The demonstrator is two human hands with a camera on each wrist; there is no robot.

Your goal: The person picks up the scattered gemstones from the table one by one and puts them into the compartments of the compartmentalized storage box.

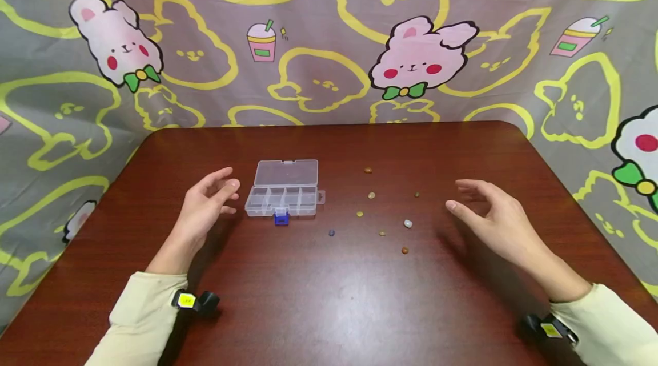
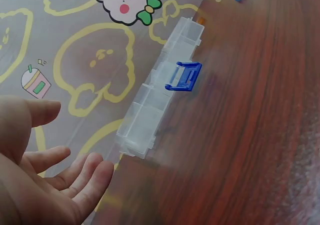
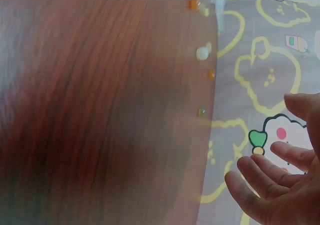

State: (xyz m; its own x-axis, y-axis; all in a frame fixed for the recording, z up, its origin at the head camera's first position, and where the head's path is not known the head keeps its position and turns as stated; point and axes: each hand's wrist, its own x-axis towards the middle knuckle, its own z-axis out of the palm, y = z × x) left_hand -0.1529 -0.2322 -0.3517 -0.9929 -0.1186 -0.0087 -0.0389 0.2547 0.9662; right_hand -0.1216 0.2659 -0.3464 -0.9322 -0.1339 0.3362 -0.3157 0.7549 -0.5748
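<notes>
A clear plastic compartment box (image 1: pixel 281 200) stands on the table with its lid (image 1: pixel 286 173) raised toward the back and a blue latch (image 1: pixel 281 219) at its front. Its compartments look bare. Just left of the box my left hand (image 1: pixel 203 206) hovers with relaxed fingers, holding nothing. Several small polished stones lie scattered to the box's right: a white stone (image 1: pixel 408 223), an orange-brown stone (image 1: pixel 405 250), a dark blue stone (image 1: pixel 331 233), a small green stone (image 1: pixel 417 194) and some yellowish ones. To their right, my right hand (image 1: pixel 493 214) hangs over the table, fingers loosely bent around nothing.
The dark red wooden table (image 1: pixel 308 297) has rounded far corners. A grey cloth (image 1: pixel 329 40) with yellow outlines and cartoon rabbits hangs behind it and along both sides. Each sleeve carries a black wrist camera, such as the left one (image 1: pixel 195 301).
</notes>
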